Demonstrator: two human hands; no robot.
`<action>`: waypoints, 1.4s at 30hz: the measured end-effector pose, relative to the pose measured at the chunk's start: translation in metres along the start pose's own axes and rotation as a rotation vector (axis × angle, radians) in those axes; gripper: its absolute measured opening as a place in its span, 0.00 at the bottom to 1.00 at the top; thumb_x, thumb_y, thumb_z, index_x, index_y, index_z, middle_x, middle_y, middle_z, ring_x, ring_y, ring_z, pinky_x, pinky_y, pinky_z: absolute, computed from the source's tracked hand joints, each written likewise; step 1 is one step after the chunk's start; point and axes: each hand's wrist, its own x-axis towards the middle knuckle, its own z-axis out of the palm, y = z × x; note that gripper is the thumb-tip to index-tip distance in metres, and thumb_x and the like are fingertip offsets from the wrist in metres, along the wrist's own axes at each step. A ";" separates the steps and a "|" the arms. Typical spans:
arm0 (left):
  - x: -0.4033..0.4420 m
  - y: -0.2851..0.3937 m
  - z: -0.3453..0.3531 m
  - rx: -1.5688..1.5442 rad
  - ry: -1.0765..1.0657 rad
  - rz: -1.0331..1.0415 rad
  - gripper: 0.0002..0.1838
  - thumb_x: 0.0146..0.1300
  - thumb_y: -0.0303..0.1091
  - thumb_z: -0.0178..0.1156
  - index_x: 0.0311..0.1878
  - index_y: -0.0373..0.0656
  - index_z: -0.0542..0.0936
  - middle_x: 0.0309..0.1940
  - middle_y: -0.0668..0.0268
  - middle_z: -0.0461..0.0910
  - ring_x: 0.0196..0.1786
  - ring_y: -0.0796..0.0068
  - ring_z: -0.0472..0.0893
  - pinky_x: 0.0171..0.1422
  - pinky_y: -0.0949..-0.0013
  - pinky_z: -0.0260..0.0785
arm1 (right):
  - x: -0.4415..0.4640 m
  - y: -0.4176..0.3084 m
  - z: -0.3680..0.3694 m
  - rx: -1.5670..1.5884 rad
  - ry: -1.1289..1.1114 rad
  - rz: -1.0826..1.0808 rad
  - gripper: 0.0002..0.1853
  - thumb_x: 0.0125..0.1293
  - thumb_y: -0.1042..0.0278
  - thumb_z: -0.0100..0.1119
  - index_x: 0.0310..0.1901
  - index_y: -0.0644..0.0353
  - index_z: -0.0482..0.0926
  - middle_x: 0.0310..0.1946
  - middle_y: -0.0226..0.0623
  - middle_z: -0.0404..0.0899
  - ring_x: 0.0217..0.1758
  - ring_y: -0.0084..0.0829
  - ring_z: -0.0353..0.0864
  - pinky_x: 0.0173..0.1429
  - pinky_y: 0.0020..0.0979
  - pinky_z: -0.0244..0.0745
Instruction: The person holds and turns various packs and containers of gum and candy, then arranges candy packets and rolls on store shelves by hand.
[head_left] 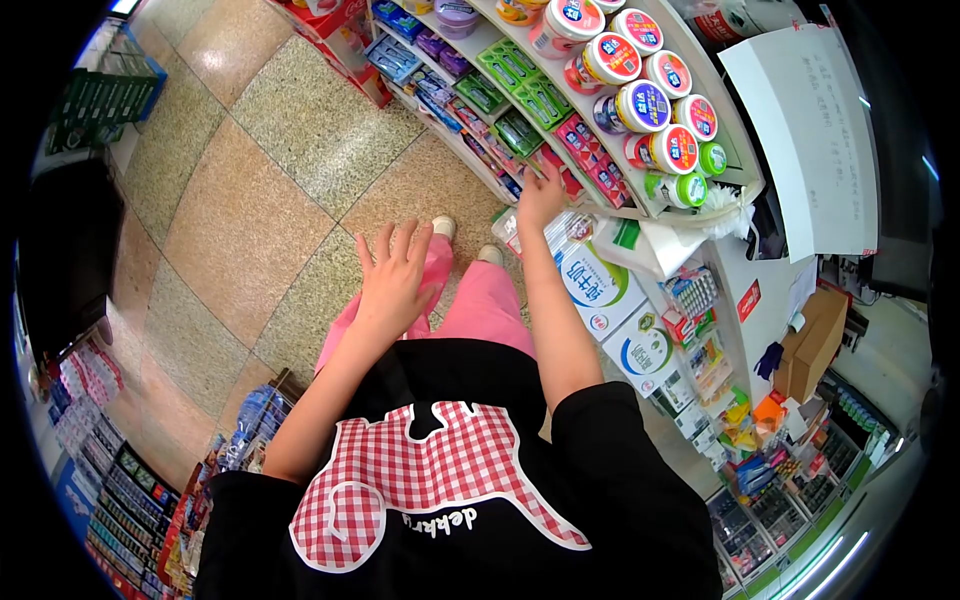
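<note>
Right hand [543, 200]: at the near end of the display rack [735, 125], fingers bent down toward the pink-red packets; whether they clamp one or only touch, cannot tell — the hand hides the contact.
Left hand [395, 285]: nothing in it, fingers spread apart over the pink trousers [480, 310], well away from the rack; perhaps free for balance.
Pink-red packets [590, 150]: on a lower tier at the rack's near end, just beside the right hand; grouped by colour, likely for quick picking.
Green packets [510, 65]: same tiers, farther along, lying in rows, probably for easy sorting.
Gum tubs [640, 105]: clustered on the top tier, lids tilted outward — presumably so labels read.
Milk cartons [590, 280]: beside the rack's end, printed faces showing, near the right forearm.
</note>
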 end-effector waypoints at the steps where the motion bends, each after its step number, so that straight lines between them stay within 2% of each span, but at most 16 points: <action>1: 0.000 0.000 0.000 0.012 -0.012 -0.005 0.45 0.55 0.44 0.70 0.75 0.45 0.61 0.72 0.57 0.61 0.74 0.46 0.59 0.77 0.28 0.43 | 0.000 -0.007 0.004 -0.080 0.011 -0.024 0.20 0.61 0.63 0.68 0.53 0.58 0.81 0.22 0.37 0.83 0.27 0.36 0.83 0.36 0.40 0.75; 6: -0.003 -0.003 0.002 -0.001 -0.015 -0.030 0.46 0.56 0.44 0.70 0.75 0.45 0.61 0.72 0.57 0.62 0.75 0.46 0.58 0.76 0.28 0.43 | 0.014 -0.035 0.015 -0.497 0.073 -0.120 0.14 0.62 0.58 0.66 0.47 0.54 0.82 0.28 0.38 0.86 0.33 0.44 0.85 0.37 0.46 0.77; 7: -0.004 -0.004 0.002 -0.005 -0.022 -0.043 0.46 0.56 0.44 0.70 0.75 0.45 0.61 0.72 0.57 0.62 0.75 0.46 0.58 0.76 0.29 0.43 | 0.018 -0.039 0.014 -0.553 0.036 -0.082 0.13 0.62 0.59 0.66 0.45 0.52 0.81 0.31 0.39 0.86 0.35 0.43 0.86 0.36 0.46 0.78; 10: -0.007 -0.008 0.003 -0.025 -0.011 -0.070 0.45 0.56 0.44 0.70 0.75 0.45 0.61 0.72 0.57 0.62 0.75 0.45 0.58 0.77 0.29 0.43 | 0.012 -0.051 0.015 -0.571 -0.006 -0.041 0.13 0.63 0.56 0.66 0.45 0.51 0.82 0.34 0.37 0.87 0.40 0.44 0.86 0.41 0.50 0.76; 13: -0.009 -0.011 0.003 -0.035 0.005 -0.082 0.45 0.56 0.44 0.70 0.75 0.46 0.62 0.72 0.56 0.61 0.75 0.45 0.58 0.77 0.29 0.43 | 0.011 -0.047 0.022 -0.628 -0.058 -0.174 0.13 0.63 0.57 0.65 0.46 0.49 0.82 0.34 0.39 0.87 0.39 0.46 0.87 0.39 0.50 0.78; 19: -0.010 -0.011 0.005 -0.061 0.011 -0.111 0.45 0.56 0.44 0.70 0.75 0.45 0.62 0.73 0.56 0.60 0.75 0.45 0.58 0.77 0.30 0.44 | 0.029 -0.051 0.039 -0.984 -0.252 -0.300 0.13 0.63 0.60 0.65 0.44 0.58 0.83 0.38 0.43 0.88 0.41 0.46 0.88 0.41 0.46 0.82; 21: -0.011 -0.013 0.007 -0.061 0.015 -0.119 0.45 0.56 0.44 0.70 0.75 0.45 0.62 0.73 0.56 0.61 0.75 0.44 0.58 0.77 0.30 0.44 | 0.038 -0.054 0.044 -1.031 -0.290 -0.263 0.13 0.62 0.59 0.66 0.42 0.59 0.84 0.39 0.43 0.88 0.43 0.45 0.89 0.44 0.44 0.83; 22: -0.012 -0.014 0.007 -0.059 0.018 -0.124 0.45 0.56 0.44 0.70 0.75 0.45 0.62 0.73 0.56 0.61 0.75 0.44 0.58 0.77 0.31 0.44 | 0.039 -0.057 0.045 -1.053 -0.309 -0.246 0.14 0.61 0.59 0.67 0.41 0.60 0.84 0.40 0.42 0.88 0.44 0.44 0.89 0.45 0.44 0.83; 23: -0.013 -0.016 0.007 -0.066 0.022 -0.129 0.44 0.56 0.44 0.70 0.75 0.45 0.62 0.73 0.56 0.61 0.75 0.44 0.58 0.77 0.31 0.44 | 0.040 -0.059 0.045 -1.069 -0.313 -0.244 0.07 0.61 0.67 0.65 0.39 0.57 0.86 0.39 0.42 0.88 0.43 0.40 0.89 0.43 0.40 0.83; 26: -0.015 -0.019 0.006 -0.088 0.031 -0.151 0.44 0.56 0.44 0.70 0.75 0.45 0.63 0.72 0.55 0.61 0.75 0.43 0.58 0.78 0.32 0.44 | 0.051 -0.060 0.050 -1.120 -0.377 -0.199 0.07 0.61 0.66 0.66 0.40 0.55 0.87 0.40 0.40 0.88 0.45 0.41 0.89 0.44 0.39 0.83; 27: -0.016 -0.020 0.006 -0.097 0.033 -0.159 0.44 0.56 0.43 0.70 0.74 0.45 0.63 0.72 0.55 0.62 0.75 0.43 0.58 0.78 0.32 0.44 | 0.054 -0.061 0.051 -1.132 -0.392 -0.188 0.08 0.61 0.65 0.66 0.40 0.53 0.88 0.43 0.40 0.88 0.47 0.41 0.89 0.45 0.39 0.83; 30: -0.017 -0.021 0.006 -0.111 0.051 -0.168 0.43 0.56 0.43 0.71 0.74 0.45 0.63 0.72 0.54 0.62 0.74 0.43 0.58 0.78 0.33 0.45 | 0.063 -0.050 0.053 -1.136 -0.371 -0.217 0.18 0.53 0.54 0.75 0.41 0.56 0.87 0.44 0.43 0.87 0.48 0.44 0.88 0.50 0.42 0.83; 33: -0.017 -0.020 0.006 -0.109 0.060 -0.170 0.43 0.56 0.43 0.71 0.74 0.45 0.63 0.72 0.54 0.62 0.74 0.43 0.59 0.77 0.33 0.46 | 0.065 -0.041 0.052 -1.191 -0.217 -0.348 0.21 0.54 0.52 0.75 0.44 0.57 0.85 0.44 0.44 0.87 0.49 0.46 0.87 0.50 0.43 0.83; 36: -0.016 -0.019 0.004 -0.105 0.057 -0.174 0.44 0.56 0.43 0.71 0.74 0.45 0.63 0.72 0.54 0.62 0.74 0.43 0.59 0.77 0.34 0.47 | 0.055 -0.060 0.043 -1.101 -0.327 -0.181 0.21 0.58 0.51 0.72 0.46 0.57 0.83 0.44 0.45 0.87 0.50 0.46 0.87 0.51 0.44 0.82; 39: -0.015 -0.019 0.006 -0.109 0.062 -0.173 0.44 0.56 0.43 0.71 0.74 0.45 0.63 0.72 0.54 0.62 0.74 0.43 0.59 0.77 0.34 0.47 | 0.041 -0.073 0.033 -1.059 -0.356 -0.162 0.14 0.61 0.57 0.69 0.44 0.56 0.86 0.43 0.44 0.88 0.47 0.44 0.88 0.48 0.43 0.82; 42: -0.016 -0.019 0.005 -0.120 0.072 -0.171 0.44 0.55 0.40 0.71 0.74 0.45 0.63 0.71 0.54 0.63 0.74 0.43 0.59 0.76 0.31 0.48 | 0.036 -0.069 0.031 -1.009 -0.330 -0.171 0.12 0.63 0.58 0.68 0.42 0.57 0.86 0.40 0.44 0.88 0.46 0.45 0.89 0.46 0.44 0.82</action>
